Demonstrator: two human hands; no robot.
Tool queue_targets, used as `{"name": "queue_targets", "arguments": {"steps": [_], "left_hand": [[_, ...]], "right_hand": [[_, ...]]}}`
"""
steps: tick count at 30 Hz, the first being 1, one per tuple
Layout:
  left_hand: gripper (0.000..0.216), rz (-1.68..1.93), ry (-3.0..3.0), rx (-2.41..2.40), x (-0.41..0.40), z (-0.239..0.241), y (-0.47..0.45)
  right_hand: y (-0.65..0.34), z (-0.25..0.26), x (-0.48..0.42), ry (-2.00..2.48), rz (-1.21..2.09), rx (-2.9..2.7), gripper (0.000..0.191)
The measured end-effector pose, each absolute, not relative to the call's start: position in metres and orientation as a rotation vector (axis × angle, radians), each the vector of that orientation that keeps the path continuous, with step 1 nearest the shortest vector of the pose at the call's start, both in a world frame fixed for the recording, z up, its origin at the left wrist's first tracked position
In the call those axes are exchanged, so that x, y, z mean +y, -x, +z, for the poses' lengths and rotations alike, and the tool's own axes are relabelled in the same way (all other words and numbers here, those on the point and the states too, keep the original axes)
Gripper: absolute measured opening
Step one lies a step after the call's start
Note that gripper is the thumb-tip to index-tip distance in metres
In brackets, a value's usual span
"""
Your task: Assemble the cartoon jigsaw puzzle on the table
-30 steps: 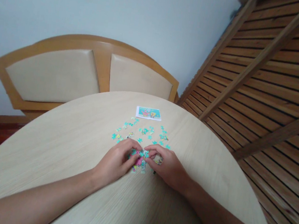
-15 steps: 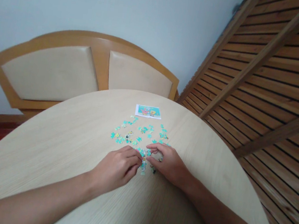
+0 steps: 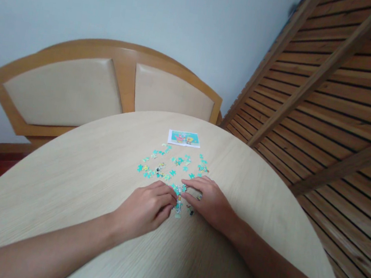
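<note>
Since 1.0 s earlier: left hand [image 3: 150, 203] has come back toward 6 o'clock, fingers now curled over pink pieces that showed then; right hand [image 3: 210, 199] nearly unchanged. Clock centred between the hands, 12 at the far side.

Pale wall [image 3: 121, 5] at 11 to 12. Slatted wooden panel [image 3: 328, 107] at 2, slanting. Round pale wood table [image 3: 82, 180] under everything handled. Backrest [image 3: 126, 82], wood-framed with two cream pads, at 11 beyond the table edge.

Left hand at 8: fingers bent and close together, tips at the left edge of the joined pieces; cannot tell whether a piece is gripped. Right hand at 3: thumb and forefinger narrowly parted, tips at the right edge of the same pieces.

Loose puzzle pieces [image 3: 145, 169], teal and yellow, scattered at 10; further teal pieces [image 3: 178, 161] at 12 and mixed ones [image 3: 204, 169] at 1. Picture sheet [image 3: 184, 138], pink and yellow figures on teal, flat at 12 past the scatter. Joined pieces [image 3: 179, 203] at centre, partly covered. Dark piece [image 3: 191, 212] at 5.
</note>
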State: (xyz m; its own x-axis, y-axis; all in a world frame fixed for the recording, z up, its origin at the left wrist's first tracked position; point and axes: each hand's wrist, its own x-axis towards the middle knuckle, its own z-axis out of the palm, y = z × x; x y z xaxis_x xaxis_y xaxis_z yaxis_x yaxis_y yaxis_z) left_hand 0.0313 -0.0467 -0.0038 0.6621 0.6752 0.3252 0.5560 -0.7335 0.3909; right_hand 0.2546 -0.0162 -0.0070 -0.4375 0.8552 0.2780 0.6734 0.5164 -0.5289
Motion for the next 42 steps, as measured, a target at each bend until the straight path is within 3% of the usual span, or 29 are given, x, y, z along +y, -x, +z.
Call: {"name": "queue_targets", "arguments": {"steps": [20, 33, 42], "left_hand": [[0.021, 0.666, -2.659, 0.988, -0.047, -0.002, -0.032], [0.022, 0.678, -2.66, 0.977, -0.045, -0.004, -0.031], [0.021, 0.682, -2.653, 0.942, -0.045, -0.001, -0.031]], "right_hand": [[-0.254, -0.003, -0.019, 1.25, 0.388, -2.346, 0.03], [-0.254, -0.004, -0.017, 1.202, 0.387, -2.399, 0.021], [-0.296, 0.004, 0.006, 1.558, 0.215, -2.149, 0.025]]}}
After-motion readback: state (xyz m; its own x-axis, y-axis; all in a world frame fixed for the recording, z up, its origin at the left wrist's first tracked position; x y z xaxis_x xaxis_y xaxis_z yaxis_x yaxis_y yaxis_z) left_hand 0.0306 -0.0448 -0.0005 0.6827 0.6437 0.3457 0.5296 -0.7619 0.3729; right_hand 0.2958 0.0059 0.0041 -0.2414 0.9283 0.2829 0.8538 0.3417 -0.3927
